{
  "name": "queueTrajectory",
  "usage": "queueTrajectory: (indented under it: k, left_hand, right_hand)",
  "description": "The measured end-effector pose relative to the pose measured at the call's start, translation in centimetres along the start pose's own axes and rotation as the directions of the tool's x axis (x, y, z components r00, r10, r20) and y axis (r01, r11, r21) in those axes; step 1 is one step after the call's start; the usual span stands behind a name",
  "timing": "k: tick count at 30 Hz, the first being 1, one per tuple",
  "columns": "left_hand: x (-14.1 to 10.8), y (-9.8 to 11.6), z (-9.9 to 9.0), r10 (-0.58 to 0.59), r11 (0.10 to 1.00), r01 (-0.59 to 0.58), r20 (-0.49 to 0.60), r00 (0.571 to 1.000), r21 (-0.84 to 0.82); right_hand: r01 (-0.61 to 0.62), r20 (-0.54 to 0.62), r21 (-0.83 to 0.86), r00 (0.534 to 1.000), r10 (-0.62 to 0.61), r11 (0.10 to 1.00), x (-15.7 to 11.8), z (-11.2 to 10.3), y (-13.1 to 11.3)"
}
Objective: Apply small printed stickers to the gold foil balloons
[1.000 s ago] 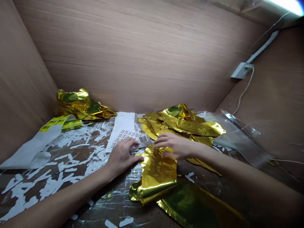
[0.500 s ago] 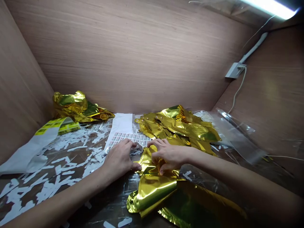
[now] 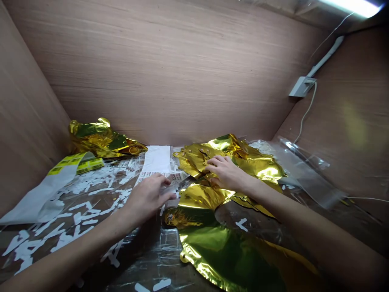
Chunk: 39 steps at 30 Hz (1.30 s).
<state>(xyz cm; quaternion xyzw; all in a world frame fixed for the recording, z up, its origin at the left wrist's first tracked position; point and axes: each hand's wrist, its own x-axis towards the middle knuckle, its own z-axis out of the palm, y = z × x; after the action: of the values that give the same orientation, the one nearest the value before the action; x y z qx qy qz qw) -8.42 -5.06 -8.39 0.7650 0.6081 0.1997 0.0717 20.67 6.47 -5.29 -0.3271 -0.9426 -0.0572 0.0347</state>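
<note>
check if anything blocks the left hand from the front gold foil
Nothing visible does: the left hand is close beside the left edge of the front gold foil. The printed labels lie farther back, not between them.

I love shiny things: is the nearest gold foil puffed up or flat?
Flat: the nearest gold foil lies low, like a thin sheet.

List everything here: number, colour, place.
Curved foil sheet: one, gold, front
Layered foil pile: one, gold, back centre
Crumpled foil heap: one, gold, back left
Long label strip: one, white-yellow, left
Printed sticker sheet: one, white, centre
Narrow scraps: many, white, scattered
Flat plastic sleeve: one, clear, right
Boxy wall fitting: one, white, right
Tube lamp: one, white, top right
Wooden panels: three, brown, around
Left hand: one, by sticker sheet
Right hand: one, over foil pile
</note>
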Motion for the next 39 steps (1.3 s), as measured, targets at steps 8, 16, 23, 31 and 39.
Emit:
queueTrajectory:
  k: [8,16,23,31,39]
  left_hand:
    - [0.2,0.5,-3.4,0.201,0.978,-0.208,-0.345,0.917,0.018]
    - [-1.7,3.4,-4.2,0.195,0.976,-0.216,-0.406,0.893,-0.006]
    - [-1.7,4.8,-5.5,0.154,0.903,-0.21,-0.174,0.973,-0.375]
    - [-1.9,5.0,-5.2,0.211,0.931,-0.254,-0.179,0.961,-0.263]
    - [-1.8,4.5,-4.7,0.147,0.92,-0.17,-0.091,0.985,-0.352]
  right_hand:
    - [0.203,-0.554,0.317,0.832,0.007,0.926,-0.5,-3.5,-7.2]
    - [0.263,-0.592,0.493,0.8,0.098,0.829,0.3,-2.3,-10.4]
    - [0.27,-0.571,0.57,0.809,0.138,0.776,-0.9,-3.5,-11.4]
    - [0.238,-0.509,0.541,0.856,0.089,0.807,-0.9,-3.0,-11.3]
    - [0.183,-0.44,0.546,0.893,0.094,0.818,-0.8,-2.3,-11.0]
